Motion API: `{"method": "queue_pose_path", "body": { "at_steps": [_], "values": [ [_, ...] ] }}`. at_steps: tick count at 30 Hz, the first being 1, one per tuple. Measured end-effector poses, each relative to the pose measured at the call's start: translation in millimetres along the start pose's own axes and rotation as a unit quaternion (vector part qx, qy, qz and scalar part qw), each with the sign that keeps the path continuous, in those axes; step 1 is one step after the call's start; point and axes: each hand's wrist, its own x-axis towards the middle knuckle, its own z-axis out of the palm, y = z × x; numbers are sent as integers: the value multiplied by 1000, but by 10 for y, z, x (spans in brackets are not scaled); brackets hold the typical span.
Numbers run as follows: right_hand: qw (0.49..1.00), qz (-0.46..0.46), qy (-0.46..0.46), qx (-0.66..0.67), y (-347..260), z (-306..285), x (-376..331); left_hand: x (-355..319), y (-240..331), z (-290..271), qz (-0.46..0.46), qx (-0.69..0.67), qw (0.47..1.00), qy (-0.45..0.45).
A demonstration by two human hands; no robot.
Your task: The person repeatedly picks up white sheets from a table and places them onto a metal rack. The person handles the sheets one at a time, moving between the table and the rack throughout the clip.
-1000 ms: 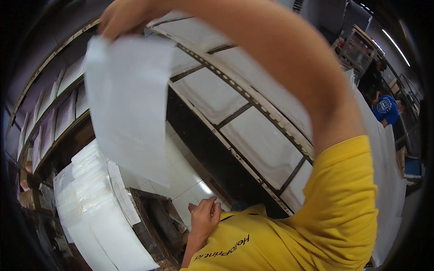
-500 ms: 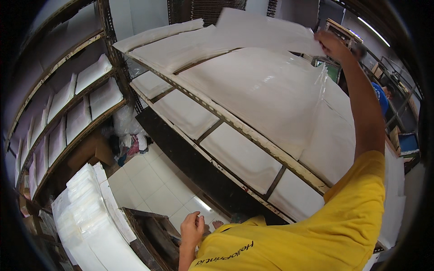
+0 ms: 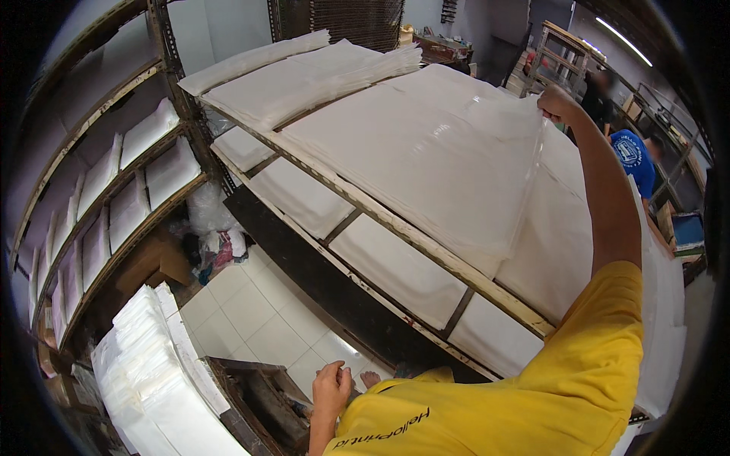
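On the top level of a metal rack, my right hand (image 3: 559, 105) pinches the far right corner of a thin, translucent plastic sheet (image 3: 456, 144). The sheet lies over a wide stack of similar whitish sheets, its glossy right edge (image 3: 525, 197) running toward me. My right arm reaches out across the stack's right side. Down by my waist, my left hand (image 3: 332, 386) hangs with its fingers curled in, touching none of the stacks, and nothing shows in it.
Further stacks of white sheets (image 3: 274, 80) lie to the left, with more on the level below (image 3: 399, 262). A shelf unit (image 3: 114, 163) with stacks curves along the left. White bundles (image 3: 152, 380) stand at lower left, near a dark wooden frame (image 3: 243, 395). A person in blue (image 3: 633, 159) bends at right.
The sheet held up in the air by my right hand has come down onto the stack. My right hand is slightly lower, at its corner. My left hand has shifted slightly right.
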Motion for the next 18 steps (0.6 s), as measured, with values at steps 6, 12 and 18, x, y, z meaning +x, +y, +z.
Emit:
{"method": "queue_pose_path", "body": {
  "at_steps": [6,12,18],
  "values": [
    [999,41,-25,-27,-83,-4,-127,66,98,11,-6,-5,1000,-9],
    [975,-129,39,-174,-173,-219,88,101,27,69,11,-15,1000,-2],
    [917,-364,66,-146,-1986,-131,-805,116,70,-14,-9,-17,999,27]
  ]
}}
